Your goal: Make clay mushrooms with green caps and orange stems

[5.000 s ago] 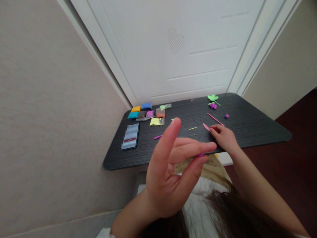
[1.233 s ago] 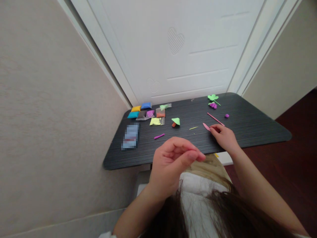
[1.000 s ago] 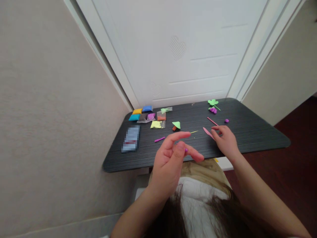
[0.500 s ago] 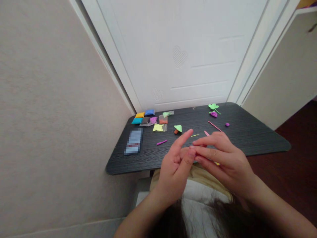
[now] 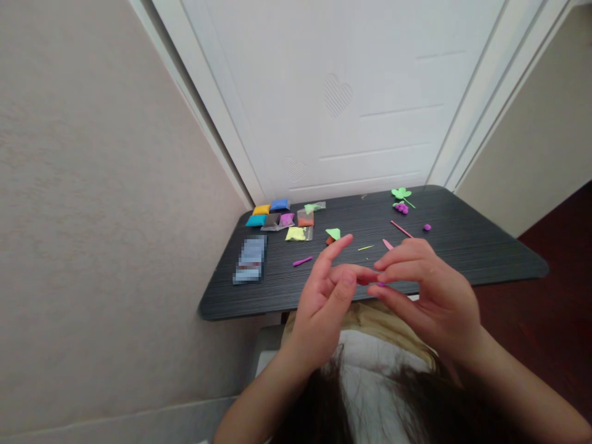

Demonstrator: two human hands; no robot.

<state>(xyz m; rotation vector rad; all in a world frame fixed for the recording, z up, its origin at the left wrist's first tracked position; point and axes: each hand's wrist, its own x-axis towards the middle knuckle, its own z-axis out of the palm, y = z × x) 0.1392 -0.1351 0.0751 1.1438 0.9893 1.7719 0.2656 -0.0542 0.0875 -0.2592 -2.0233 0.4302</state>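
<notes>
A tiny piece of purple clay (image 5: 380,284) is pinched between the thumb and fingers of my right hand (image 5: 430,296). My left hand (image 5: 326,302) has its fingers stretched apart, and its fingertips reach the right hand's fingertips beside the clay. Both hands are above the front edge of the dark table (image 5: 259,297). Just beyond the left hand stands a small clay mushroom (image 5: 333,234) with a green cap, partly covered by a finger. A pink clay knife (image 5: 387,245) lies behind my right hand, which hides part of it.
Clay packets (image 5: 296,234) lie at the back left, with a blurred phone (image 5: 250,259) in front. A purple tool (image 5: 303,261), a yellow strip (image 5: 365,248) and a pink stick (image 5: 401,229) lie about. At right are a purple ball (image 5: 427,227), a grape cluster (image 5: 401,208) and a green leaf (image 5: 401,193).
My right hand has left the pink knife and come to my left hand. The purple clay has gone from my left fingers to my right fingertips. The left fingers have opened.
</notes>
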